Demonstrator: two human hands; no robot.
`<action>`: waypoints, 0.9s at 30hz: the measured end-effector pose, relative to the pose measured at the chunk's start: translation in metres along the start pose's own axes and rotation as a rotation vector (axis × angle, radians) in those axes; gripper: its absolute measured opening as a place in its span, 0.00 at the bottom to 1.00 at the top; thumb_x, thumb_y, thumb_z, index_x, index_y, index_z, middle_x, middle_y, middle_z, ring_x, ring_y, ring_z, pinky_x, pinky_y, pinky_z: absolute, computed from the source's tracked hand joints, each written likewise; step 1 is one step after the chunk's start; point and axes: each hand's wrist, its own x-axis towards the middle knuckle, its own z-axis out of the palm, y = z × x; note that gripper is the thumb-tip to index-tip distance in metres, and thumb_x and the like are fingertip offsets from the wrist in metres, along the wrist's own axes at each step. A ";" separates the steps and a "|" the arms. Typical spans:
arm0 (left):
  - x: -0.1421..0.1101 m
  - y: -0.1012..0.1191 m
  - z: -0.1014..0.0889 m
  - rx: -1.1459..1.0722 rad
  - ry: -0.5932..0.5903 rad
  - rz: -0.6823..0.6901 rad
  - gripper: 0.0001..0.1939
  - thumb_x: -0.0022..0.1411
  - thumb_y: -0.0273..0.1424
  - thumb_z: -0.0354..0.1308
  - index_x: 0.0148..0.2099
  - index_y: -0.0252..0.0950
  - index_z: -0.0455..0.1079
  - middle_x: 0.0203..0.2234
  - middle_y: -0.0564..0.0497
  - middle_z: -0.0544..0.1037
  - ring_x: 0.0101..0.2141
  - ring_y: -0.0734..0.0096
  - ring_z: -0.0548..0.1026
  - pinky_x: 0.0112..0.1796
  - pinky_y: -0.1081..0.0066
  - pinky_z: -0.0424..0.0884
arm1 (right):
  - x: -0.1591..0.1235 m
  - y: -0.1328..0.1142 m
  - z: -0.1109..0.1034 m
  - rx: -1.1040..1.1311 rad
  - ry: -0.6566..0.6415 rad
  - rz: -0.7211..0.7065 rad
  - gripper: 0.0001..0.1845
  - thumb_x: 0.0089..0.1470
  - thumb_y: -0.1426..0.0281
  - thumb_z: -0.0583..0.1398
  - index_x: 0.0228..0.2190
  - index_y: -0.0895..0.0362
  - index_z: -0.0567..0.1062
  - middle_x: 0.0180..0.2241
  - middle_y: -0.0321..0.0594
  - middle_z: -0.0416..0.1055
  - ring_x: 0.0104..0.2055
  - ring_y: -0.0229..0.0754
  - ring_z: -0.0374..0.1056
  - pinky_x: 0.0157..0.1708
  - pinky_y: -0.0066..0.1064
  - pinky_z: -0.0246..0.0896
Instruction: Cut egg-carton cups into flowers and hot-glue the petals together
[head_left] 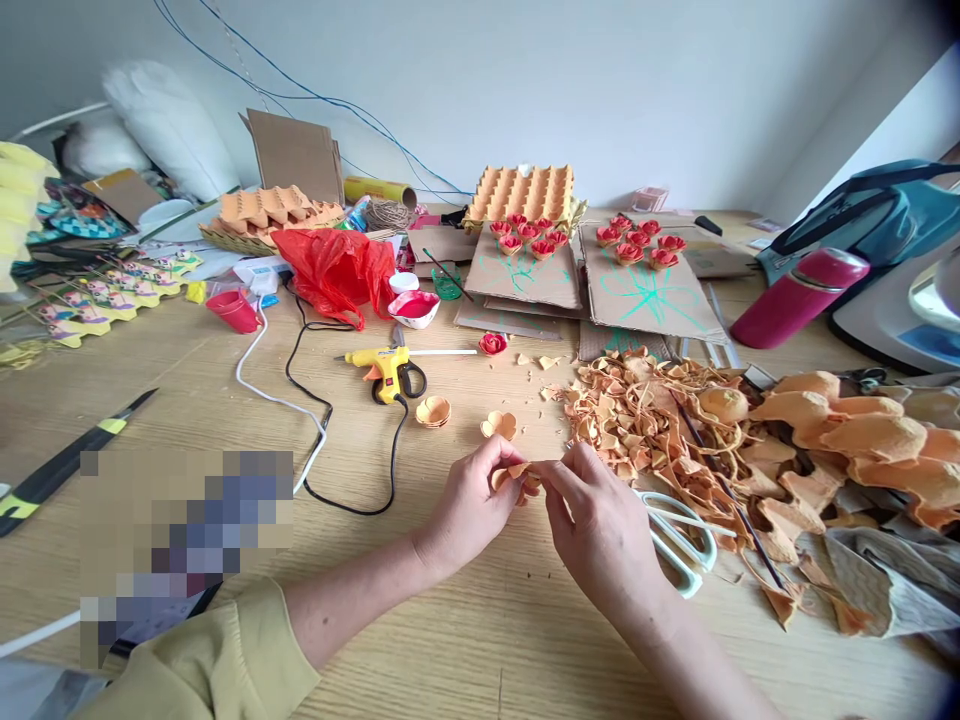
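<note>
My left hand [472, 505] and my right hand [596, 520] meet over the wooden table [225, 420], both pinching a small orange egg-carton petal piece [519, 473] between their fingertips. Just beyond them lie an orange petal flower [499, 425] and a small orange cup [433, 411]. White-handled scissors [679, 540] rest on the table right of my right hand. A yellow glue gun [386, 370] lies further back, its black cord looping toward my left hand.
A heap of orange carton scraps [660, 420] and cut carton pieces [862, 440] fill the right. Red painted flowers [529, 235] sit on cardboard sheets behind. Also here: red bag [337, 270], pink bottle [799, 295], red paint dish [414, 307], knife [67, 460] at left.
</note>
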 end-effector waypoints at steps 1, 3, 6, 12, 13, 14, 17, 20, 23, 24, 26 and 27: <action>0.000 0.000 0.000 -0.023 0.002 -0.015 0.04 0.65 0.29 0.58 0.36 0.35 0.67 0.29 0.51 0.79 0.31 0.71 0.79 0.34 0.72 0.74 | 0.000 0.000 0.000 0.000 0.002 -0.009 0.11 0.63 0.76 0.56 0.36 0.54 0.78 0.31 0.39 0.66 0.30 0.39 0.63 0.27 0.28 0.51; 0.000 0.001 0.001 -0.094 -0.004 -0.069 0.07 0.65 0.32 0.59 0.35 0.35 0.67 0.29 0.50 0.79 0.30 0.71 0.79 0.33 0.72 0.75 | 0.001 0.001 0.000 -0.011 0.001 -0.033 0.12 0.63 0.76 0.55 0.34 0.54 0.78 0.31 0.39 0.66 0.30 0.40 0.64 0.28 0.28 0.51; 0.000 0.002 0.002 -0.209 -0.019 -0.163 0.12 0.63 0.37 0.62 0.35 0.35 0.65 0.27 0.51 0.77 0.27 0.71 0.79 0.31 0.71 0.76 | 0.002 0.003 -0.001 -0.061 -0.016 -0.087 0.14 0.63 0.77 0.54 0.32 0.54 0.77 0.31 0.39 0.66 0.30 0.40 0.63 0.30 0.30 0.51; 0.001 0.000 0.002 -0.270 -0.011 -0.179 0.17 0.60 0.42 0.64 0.35 0.35 0.64 0.27 0.53 0.77 0.28 0.71 0.80 0.30 0.71 0.78 | 0.002 0.005 -0.001 -0.072 -0.035 -0.088 0.13 0.65 0.75 0.54 0.36 0.54 0.78 0.32 0.40 0.67 0.31 0.40 0.64 0.30 0.30 0.52; 0.001 -0.001 0.001 -0.273 -0.014 -0.176 0.17 0.60 0.42 0.64 0.35 0.36 0.64 0.28 0.53 0.77 0.28 0.71 0.80 0.30 0.72 0.78 | 0.002 0.004 -0.001 -0.072 -0.034 -0.088 0.13 0.65 0.75 0.54 0.37 0.54 0.78 0.32 0.40 0.67 0.31 0.40 0.64 0.30 0.30 0.53; 0.001 -0.001 0.001 -0.273 -0.016 -0.174 0.16 0.61 0.41 0.64 0.36 0.36 0.64 0.28 0.53 0.77 0.28 0.71 0.80 0.29 0.72 0.78 | 0.003 0.004 -0.001 -0.076 -0.032 -0.093 0.13 0.65 0.75 0.54 0.36 0.54 0.78 0.32 0.40 0.66 0.31 0.40 0.64 0.30 0.30 0.53; 0.001 -0.002 0.001 -0.272 -0.025 -0.166 0.15 0.61 0.40 0.64 0.36 0.35 0.64 0.28 0.53 0.77 0.27 0.72 0.80 0.29 0.73 0.77 | 0.002 0.004 -0.001 -0.101 -0.026 -0.120 0.14 0.65 0.76 0.53 0.34 0.54 0.78 0.31 0.40 0.66 0.30 0.40 0.63 0.30 0.31 0.52; 0.000 -0.002 0.001 -0.266 -0.030 -0.142 0.14 0.62 0.39 0.64 0.38 0.35 0.66 0.29 0.53 0.77 0.29 0.71 0.80 0.29 0.73 0.78 | 0.002 0.005 -0.001 -0.095 -0.021 -0.124 0.13 0.65 0.75 0.53 0.35 0.54 0.78 0.31 0.40 0.66 0.30 0.41 0.63 0.30 0.31 0.52; -0.001 0.000 0.001 -0.232 -0.017 -0.096 0.12 0.64 0.38 0.62 0.39 0.35 0.67 0.31 0.51 0.77 0.33 0.69 0.80 0.30 0.71 0.80 | 0.002 0.005 -0.001 -0.027 -0.012 -0.061 0.11 0.65 0.73 0.54 0.41 0.55 0.77 0.33 0.41 0.67 0.33 0.41 0.66 0.31 0.31 0.55; -0.001 0.000 0.001 -0.219 -0.007 -0.082 0.12 0.64 0.38 0.62 0.38 0.35 0.67 0.31 0.51 0.76 0.34 0.69 0.80 0.30 0.71 0.80 | 0.002 0.005 -0.001 -0.005 -0.009 -0.042 0.11 0.66 0.73 0.55 0.41 0.56 0.77 0.34 0.41 0.67 0.33 0.41 0.66 0.31 0.31 0.56; -0.001 0.002 0.001 -0.199 0.009 -0.066 0.11 0.64 0.37 0.61 0.37 0.35 0.67 0.31 0.52 0.76 0.33 0.70 0.79 0.30 0.71 0.81 | 0.002 0.005 -0.001 0.023 -0.007 -0.021 0.10 0.66 0.72 0.55 0.39 0.55 0.77 0.34 0.41 0.67 0.33 0.41 0.66 0.31 0.30 0.56; -0.001 0.002 0.001 -0.192 0.014 -0.063 0.11 0.64 0.37 0.61 0.36 0.35 0.67 0.31 0.52 0.75 0.32 0.71 0.79 0.30 0.72 0.81 | 0.002 0.005 -0.001 0.031 -0.006 -0.020 0.11 0.66 0.72 0.55 0.38 0.55 0.78 0.33 0.40 0.67 0.33 0.41 0.66 0.31 0.30 0.56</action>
